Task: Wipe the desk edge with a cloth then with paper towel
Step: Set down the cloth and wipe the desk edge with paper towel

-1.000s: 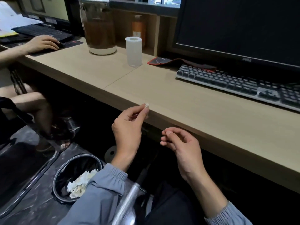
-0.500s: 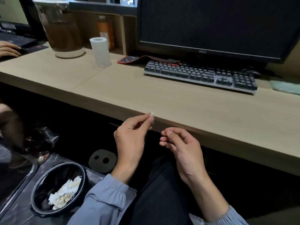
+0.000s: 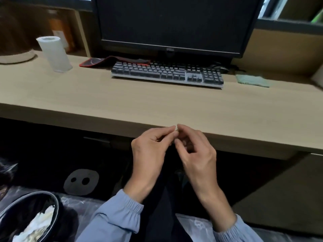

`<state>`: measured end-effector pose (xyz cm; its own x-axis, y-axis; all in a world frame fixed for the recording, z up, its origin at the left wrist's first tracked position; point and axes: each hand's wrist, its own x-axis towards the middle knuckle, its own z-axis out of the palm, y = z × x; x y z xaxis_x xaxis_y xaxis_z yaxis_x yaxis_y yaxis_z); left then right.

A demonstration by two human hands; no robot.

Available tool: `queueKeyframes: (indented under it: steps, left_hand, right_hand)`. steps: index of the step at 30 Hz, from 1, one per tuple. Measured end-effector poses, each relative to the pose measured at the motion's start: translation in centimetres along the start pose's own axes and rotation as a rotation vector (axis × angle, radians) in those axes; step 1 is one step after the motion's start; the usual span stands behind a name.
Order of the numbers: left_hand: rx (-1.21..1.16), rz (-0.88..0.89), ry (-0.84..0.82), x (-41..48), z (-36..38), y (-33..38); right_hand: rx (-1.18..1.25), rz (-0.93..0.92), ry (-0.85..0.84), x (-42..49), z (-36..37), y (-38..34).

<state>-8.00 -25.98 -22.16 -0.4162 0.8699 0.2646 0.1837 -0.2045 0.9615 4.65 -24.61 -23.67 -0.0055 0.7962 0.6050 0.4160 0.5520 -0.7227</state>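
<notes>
My left hand (image 3: 150,151) and my right hand (image 3: 195,154) meet fingertip to fingertip just in front of the desk edge (image 3: 87,117). Together they pinch a tiny white scrap (image 3: 176,128). The pale wooden desk runs across the whole view. A white paper towel roll (image 3: 53,54) stands upright at the back left. A light green cloth (image 3: 251,80) lies flat at the back right, beside the keyboard. Neither hand touches the roll or the cloth.
A dark keyboard (image 3: 166,73) and a black monitor (image 3: 173,25) sit at the back, with a red-edged mouse pad (image 3: 97,61) to their left. A jug base (image 3: 15,56) stands far left. On the floor at lower left, a black bin (image 3: 31,219) holds crumpled paper.
My right hand has risen and closed in on my left until their fingertips meet on the scrap. The view has swung right, revealing the green cloth.
</notes>
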Motion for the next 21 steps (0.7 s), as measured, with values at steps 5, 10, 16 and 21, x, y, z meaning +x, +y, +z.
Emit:
queueKeyframes:
  steps: [5,10,16,21]
  left_hand:
    - [0.043,-0.011,-0.134,0.1,-0.6,0.4]
    - [0.121,-0.014,-0.173,1.0,-1.8,1.0]
    - [0.337,0.302,-0.092,2.1,-2.4,0.1]
    - [0.694,0.766,0.047,3.0,-2.1,-2.0]
  right_hand:
    - [-0.167,-0.220,0.042,0.4,-0.6,0.6]
    - [-0.283,-0.326,0.078,0.4,0.3,0.6]
    - [-0.395,-0.323,0.063,0.8,0.7,0.7]
    - [-0.382,-0.300,0.078,0.9,0.2,0.8]
